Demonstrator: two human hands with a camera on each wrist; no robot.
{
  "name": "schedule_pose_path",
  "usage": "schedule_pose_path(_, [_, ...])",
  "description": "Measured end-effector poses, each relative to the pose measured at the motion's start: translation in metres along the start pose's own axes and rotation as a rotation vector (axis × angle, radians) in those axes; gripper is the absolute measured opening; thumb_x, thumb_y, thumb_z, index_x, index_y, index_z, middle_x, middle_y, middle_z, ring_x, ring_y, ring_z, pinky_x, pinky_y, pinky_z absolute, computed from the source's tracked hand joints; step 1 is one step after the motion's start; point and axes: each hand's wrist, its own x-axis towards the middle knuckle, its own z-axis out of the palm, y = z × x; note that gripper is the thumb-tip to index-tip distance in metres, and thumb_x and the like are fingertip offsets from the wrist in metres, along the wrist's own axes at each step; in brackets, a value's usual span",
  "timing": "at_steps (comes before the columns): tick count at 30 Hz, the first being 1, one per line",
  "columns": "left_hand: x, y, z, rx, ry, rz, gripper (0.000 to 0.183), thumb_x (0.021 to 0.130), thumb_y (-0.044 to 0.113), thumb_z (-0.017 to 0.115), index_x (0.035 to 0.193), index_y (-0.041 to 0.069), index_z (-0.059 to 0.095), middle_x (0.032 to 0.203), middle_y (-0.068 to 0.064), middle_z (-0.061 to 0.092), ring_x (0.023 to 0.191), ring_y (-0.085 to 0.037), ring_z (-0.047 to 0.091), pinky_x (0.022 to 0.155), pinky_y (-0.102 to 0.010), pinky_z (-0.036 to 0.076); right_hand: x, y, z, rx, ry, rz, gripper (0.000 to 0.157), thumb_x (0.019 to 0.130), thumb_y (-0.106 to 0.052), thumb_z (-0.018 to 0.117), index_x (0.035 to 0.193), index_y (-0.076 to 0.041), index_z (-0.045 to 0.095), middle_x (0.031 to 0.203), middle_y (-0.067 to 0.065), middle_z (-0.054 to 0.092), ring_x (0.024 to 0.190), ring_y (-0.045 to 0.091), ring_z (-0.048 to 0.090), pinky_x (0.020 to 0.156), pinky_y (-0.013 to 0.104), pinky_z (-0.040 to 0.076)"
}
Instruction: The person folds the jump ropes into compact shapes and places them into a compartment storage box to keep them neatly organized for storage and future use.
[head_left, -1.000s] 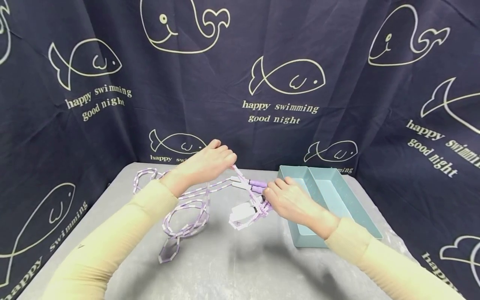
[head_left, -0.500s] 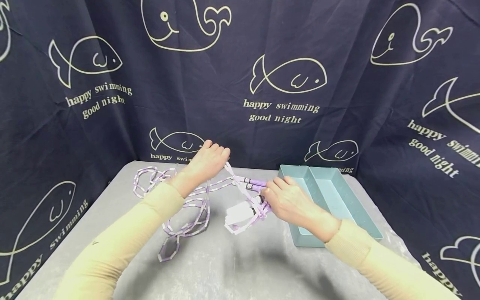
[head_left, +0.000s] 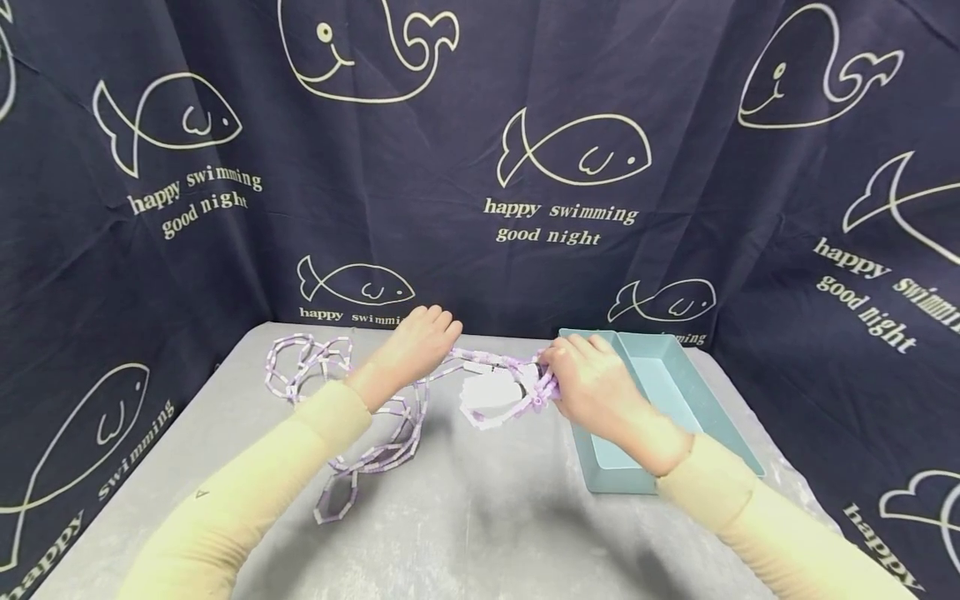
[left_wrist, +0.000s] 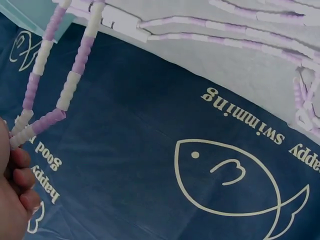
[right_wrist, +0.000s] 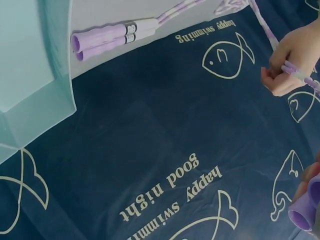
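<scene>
My left hand (head_left: 420,340) grips a doubled loop of purple-and-white beaded jump rope (left_wrist: 82,55), raised above the table. From there the rope runs across to my right hand (head_left: 592,385), whose fingers are curled round that rope's bundled handles; their purple ends (right_wrist: 302,212) stick out in the right wrist view. A white handle part and a beaded loop (head_left: 483,412) hang out on the left side of the right hand. A second jump rope (head_left: 375,454) lies in loose coils on the table at the left. Its paired purple handles (right_wrist: 107,39) lie beside the tray.
A teal tray (head_left: 621,482) with two compartments stands on the right of the grey table (head_left: 480,533), under and behind my right forearm. Dark blue cloth (head_left: 465,175) printed with fish and whales hangs around the table's back and sides.
My left hand has come down and the right hand has shifted slightly right and up. The rope between them, slanting before, now runs nearly level. The lying handles are mostly covered in the head view.
</scene>
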Motion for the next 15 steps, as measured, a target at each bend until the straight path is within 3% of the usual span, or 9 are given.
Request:
schedule_pose_path(8, [-0.007, 0.013, 0.010, 0.047, -0.007, 0.014, 0.002, 0.084, 0.010, 0.055, 0.083, 0.009, 0.055, 0.077, -0.005, 0.054, 0.071, -0.022, 0.048, 0.060, -0.031, 0.036, 0.006, 0.007, -0.006, -0.024, 0.019, 0.160, 0.028, 0.067, 0.000, 0.048, 0.095, 0.002, 0.052, 0.086, 0.013, 0.060, 0.070, 0.028, 0.058, 0.057, 0.038, 0.038])
schedule_pose_path(15, [-0.017, 0.031, 0.010, 0.047, -0.014, 0.068, 0.004, 0.085, 0.012, 0.059, 0.084, 0.008, 0.058, 0.075, -0.004, 0.055, 0.072, -0.020, 0.049, 0.066, -0.031, 0.039, 0.011, 0.017, -0.008, -0.111, -0.011, 0.307, 0.033, 0.064, 0.003, 0.061, 0.095, 0.001, 0.050, 0.080, 0.014, 0.061, 0.068, 0.031, 0.059, 0.055, 0.039, 0.038])
